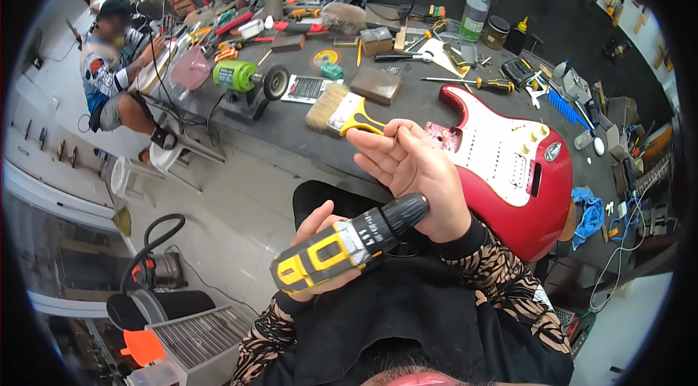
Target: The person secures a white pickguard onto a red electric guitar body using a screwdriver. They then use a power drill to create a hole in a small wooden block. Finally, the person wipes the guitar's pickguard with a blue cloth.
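My left hand [315, 224] is wrapped round a black and yellow cordless drill [325, 258], held in front of my body. The drill's black chuck [406, 213] points up to the right and comes close to the palm of my right hand [425, 175]. That hand is palm up, with thumb and index finger pinched together; what sits between the tips is too small to name. Just beyond these fingertips lies a wide paintbrush [334, 111] with a yellow handle. To the right, a red electric guitar body [509, 168] with a white pickguard rests on the bench.
A green bench grinder [236, 75] stands on the dark workbench [291, 135]. Behind are a sanding block [376, 86], a screwdriver [494, 85] and a spray bottle [475, 8]. Another person [116, 59] sits at the far left. White stools [171, 161] and a vacuum cleaner [158, 270] stand on the floor.
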Tool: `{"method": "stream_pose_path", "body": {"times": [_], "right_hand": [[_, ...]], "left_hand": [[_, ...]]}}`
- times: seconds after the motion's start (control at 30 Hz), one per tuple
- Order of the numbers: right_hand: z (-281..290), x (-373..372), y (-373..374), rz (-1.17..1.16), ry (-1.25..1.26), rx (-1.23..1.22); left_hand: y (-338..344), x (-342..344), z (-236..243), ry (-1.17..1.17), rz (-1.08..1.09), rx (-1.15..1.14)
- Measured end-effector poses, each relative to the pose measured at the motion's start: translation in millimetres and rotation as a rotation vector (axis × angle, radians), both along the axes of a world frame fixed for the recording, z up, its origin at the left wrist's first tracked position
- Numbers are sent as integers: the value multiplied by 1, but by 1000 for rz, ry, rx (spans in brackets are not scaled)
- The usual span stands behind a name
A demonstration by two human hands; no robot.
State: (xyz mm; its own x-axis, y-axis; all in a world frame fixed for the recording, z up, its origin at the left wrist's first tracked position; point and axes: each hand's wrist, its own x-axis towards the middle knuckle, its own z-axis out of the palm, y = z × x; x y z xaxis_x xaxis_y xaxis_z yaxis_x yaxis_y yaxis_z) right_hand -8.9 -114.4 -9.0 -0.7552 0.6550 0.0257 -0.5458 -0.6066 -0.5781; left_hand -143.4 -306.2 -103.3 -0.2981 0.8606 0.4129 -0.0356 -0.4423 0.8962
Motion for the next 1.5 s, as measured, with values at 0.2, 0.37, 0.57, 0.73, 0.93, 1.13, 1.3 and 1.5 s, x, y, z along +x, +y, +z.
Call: {"method": "stream_pose_path", "body": {"times": [0.2,0.37,0.57,0.73,0.93,1.13,1.3,1.5], "right_hand": [[-14,6,-3,18,92,-48],[-5,7,-17,-52,58,-28],[-23,20,-21,-120,5,29],[-37,27,-18,-124,-14,35],[-47,31,-12,-87,-34,104],[-49,33,-13,-79,-63,68],[-49,34,-15,-101,-80,38],[-51,35,-17,-97,-80,0]], "left_hand": [[21,14,14,732,487,247],[35,-11,-46,606,343,367],[32,-22,-46,470,25,32],[49,-25,-36,643,-35,79],[56,-22,-33,738,7,182],[55,-17,-30,766,46,234],[54,-17,-32,841,61,256],[53,-15,-32,843,49,230]]}}
